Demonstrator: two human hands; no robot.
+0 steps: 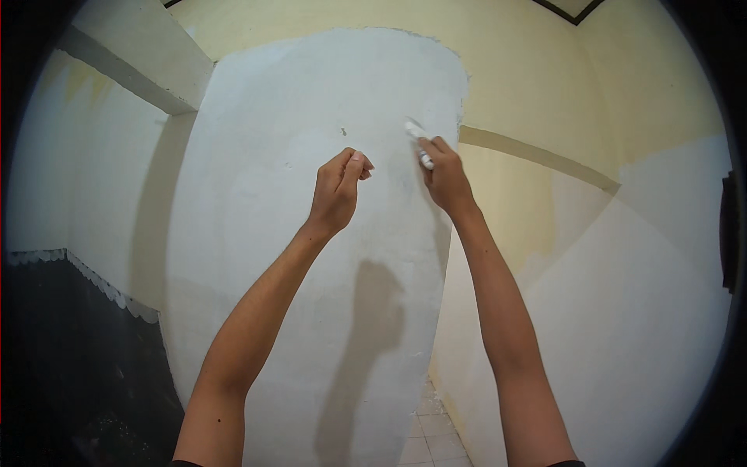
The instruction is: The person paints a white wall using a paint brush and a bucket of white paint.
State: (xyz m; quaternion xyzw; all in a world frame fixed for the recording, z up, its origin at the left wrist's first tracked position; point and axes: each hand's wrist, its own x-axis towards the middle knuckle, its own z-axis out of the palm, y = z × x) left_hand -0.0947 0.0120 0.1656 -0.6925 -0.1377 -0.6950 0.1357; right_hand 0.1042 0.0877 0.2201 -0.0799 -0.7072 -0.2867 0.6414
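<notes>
My right hand (446, 177) is wrapped round a small white hand tool (426, 160), raised close to the right edge of a pale, white-coated wall (264, 202). The tool's far end is blurred near the wall, so its exact kind is unclear; I cannot tell whether it touches the surface. To the left, my left hand (338, 189) is raised in front of the same wall with its fingers curled and thumb pressed against them. Whatever they may hold is hidden. Just above this hand, a small dark hole or chip (343, 131) marks the wall.
Cream paint (537, 70) surrounds the white coating above and right. A recessed opening with a beam (537, 158) lies right of the wall, with floor tiles (432, 436) below. Dark lower wall paint with a scalloped border (117, 292) is at left. My arm's shadow (366, 335) falls on the wall.
</notes>
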